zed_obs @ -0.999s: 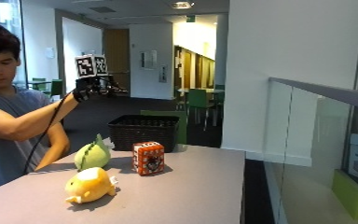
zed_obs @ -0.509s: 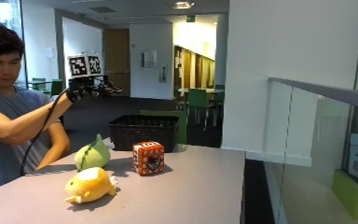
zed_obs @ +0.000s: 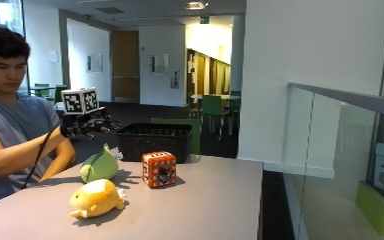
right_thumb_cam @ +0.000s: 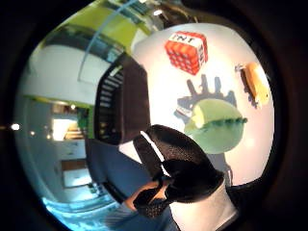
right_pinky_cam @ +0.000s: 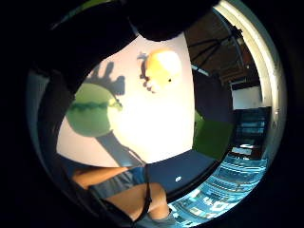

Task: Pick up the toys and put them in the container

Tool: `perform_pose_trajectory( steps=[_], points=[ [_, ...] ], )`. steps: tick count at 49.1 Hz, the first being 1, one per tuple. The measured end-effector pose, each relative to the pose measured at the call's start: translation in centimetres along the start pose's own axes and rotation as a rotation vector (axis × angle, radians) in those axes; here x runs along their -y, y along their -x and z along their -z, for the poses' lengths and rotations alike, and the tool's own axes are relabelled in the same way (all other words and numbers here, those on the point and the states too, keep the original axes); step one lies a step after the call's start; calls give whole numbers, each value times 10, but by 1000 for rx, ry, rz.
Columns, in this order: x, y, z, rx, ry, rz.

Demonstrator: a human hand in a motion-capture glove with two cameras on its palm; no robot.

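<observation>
Hovering above green plush [zed_obs: 99,166], right hands [zed_obs: 89,126] (gloved) seemingly spread, holding nothing.

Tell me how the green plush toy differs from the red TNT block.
The green plush toy is rounded and soft-looking; the red TNT block is a box with flat faces. The plush is plain green with a toothed seam; the block is red with a white band and lettering on top. The plush lies nearest the gloved right hand; the block stands farther along. Both rest on the table, untouched, outside the black basket.

Three toys on table [zed_obs: 198,205], basket [zed_obs: 153,140] behind them, block [zed_obs: 159,169] nearest it.
</observation>
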State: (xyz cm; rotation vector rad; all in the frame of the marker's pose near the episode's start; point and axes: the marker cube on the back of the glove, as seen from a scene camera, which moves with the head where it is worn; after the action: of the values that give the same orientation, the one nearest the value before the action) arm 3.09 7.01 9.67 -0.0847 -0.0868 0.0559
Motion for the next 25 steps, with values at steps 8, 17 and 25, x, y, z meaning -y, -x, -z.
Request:
perform_pose_trajectory(
  steps=[8, 17, 25],
  points=[
    [-1, -13, -42, 4, 78, -8],
    [-11, -7, -83, 15, 127, -21],
    [-12, -8, -118, 31, 197, -5]
  ],
)
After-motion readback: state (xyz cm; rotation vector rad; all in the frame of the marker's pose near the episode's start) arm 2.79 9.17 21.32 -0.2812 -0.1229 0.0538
